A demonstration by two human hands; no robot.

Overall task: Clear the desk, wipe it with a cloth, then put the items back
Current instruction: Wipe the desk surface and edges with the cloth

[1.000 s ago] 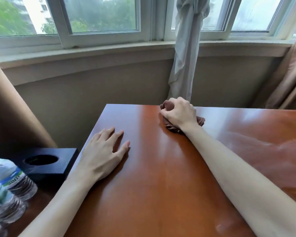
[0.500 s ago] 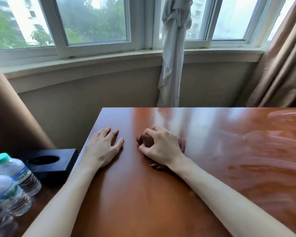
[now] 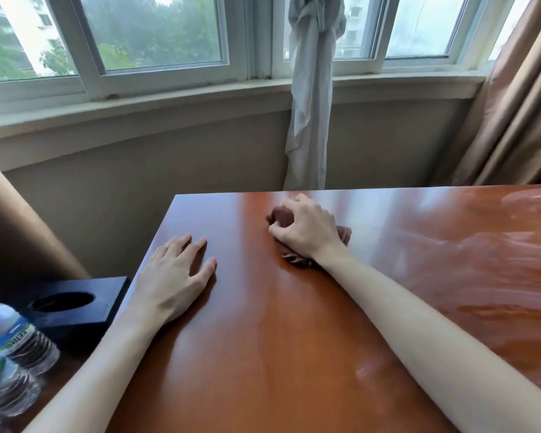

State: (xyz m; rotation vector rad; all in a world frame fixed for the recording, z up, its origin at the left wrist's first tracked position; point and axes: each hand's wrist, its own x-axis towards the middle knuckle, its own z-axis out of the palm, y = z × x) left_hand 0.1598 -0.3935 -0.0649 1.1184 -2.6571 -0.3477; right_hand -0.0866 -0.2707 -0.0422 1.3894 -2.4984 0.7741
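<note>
1. The right hand gripped a bunched brown cloth, fingers curled round it, and pressed it onto the worktop near the far edge.
2. The left hand lay flat on the worktop near its left edge, fingers straight and spread, holding nothing.
3. The worktop surface in view carried only the hands and the cloth. Streaks on its right part appeared to be wet wipe marks, though glare from the window made this uncertain.
4. Two bottles and a black box stood on a lower surface just left of the worktop.
5. Judged step: wiping in progress; return of the items not yet begun.
6. Risk: a stroke carried past the far edge could drop the cloth behind the worktop.
7. Risk: a bunched cloth covers a narrow strip, so the corners and the left edge could be missed.
8. Risk: returning items onto a damp surface could leave rings.
</note>
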